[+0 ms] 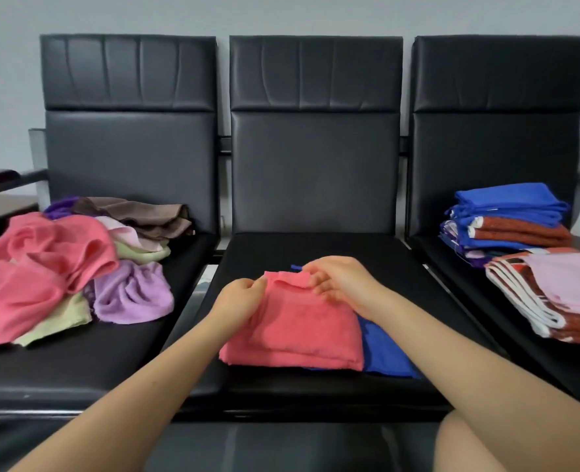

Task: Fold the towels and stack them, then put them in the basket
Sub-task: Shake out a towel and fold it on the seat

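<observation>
While both arms reached in from the bottom of the frame, the person's left hand [239, 294] pinched the far left corner of a folded coral-pink towel [295, 332], and the right hand [339, 284] curled its fingers round the far edge just right of that, lifting a small flap of cloth. That towel lay low in the centre of the frame on the middle seat [384, 257] of a black three-seat bench, resting on top of a blue towel [384, 349] that stuck out from under it on the right.

On the left seat [77, 362] sat a loose heap of unfolded towels [60, 264]: coral-pink ones in front, a lilac one beside them, pale green, light pink, brown and purple behind.

At the right of the frame, the right seat [428, 250] carried two stacks of folded towels: a far stack [510, 219] of blue and rust-red ones against the backrest, and a near stack [561, 298] with a pale pink towel on top of rust-and-white ones.
</observation>
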A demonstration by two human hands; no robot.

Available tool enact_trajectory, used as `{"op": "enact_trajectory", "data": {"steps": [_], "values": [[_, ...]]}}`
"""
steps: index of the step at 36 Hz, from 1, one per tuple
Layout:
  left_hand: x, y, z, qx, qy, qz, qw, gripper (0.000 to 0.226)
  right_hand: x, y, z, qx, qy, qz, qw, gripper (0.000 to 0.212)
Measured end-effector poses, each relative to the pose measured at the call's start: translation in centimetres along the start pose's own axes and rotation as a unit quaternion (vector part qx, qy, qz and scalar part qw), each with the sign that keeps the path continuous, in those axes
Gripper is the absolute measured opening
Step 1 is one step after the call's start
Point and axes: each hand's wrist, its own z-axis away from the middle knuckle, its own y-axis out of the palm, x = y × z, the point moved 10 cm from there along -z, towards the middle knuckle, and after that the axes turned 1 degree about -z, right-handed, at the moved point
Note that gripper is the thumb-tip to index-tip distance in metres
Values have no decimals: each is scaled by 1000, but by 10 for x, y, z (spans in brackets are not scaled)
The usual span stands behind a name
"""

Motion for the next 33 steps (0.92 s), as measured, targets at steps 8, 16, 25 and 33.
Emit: {"op": "enact_trajectory", "data": {"steps": [8, 16, 25, 33], "values": [[-33, 11, 5, -29, 76, -19, 996, 53, -45, -62, -13, -69, 97, 244, 963, 18], [-42, 23, 12, -5, 113, -69, 991, 45, -46, -49, -11, -38, 111, 213, 970, 22], [-10, -28, 19, -76, 55, 48, 994, 46, -41, -22, -9, -8, 95, 277, 956, 49], [30, -23, 14, -21, -33, -81, 996, 55, -50, -13, -6, -6, 107, 271, 957, 57]]}}
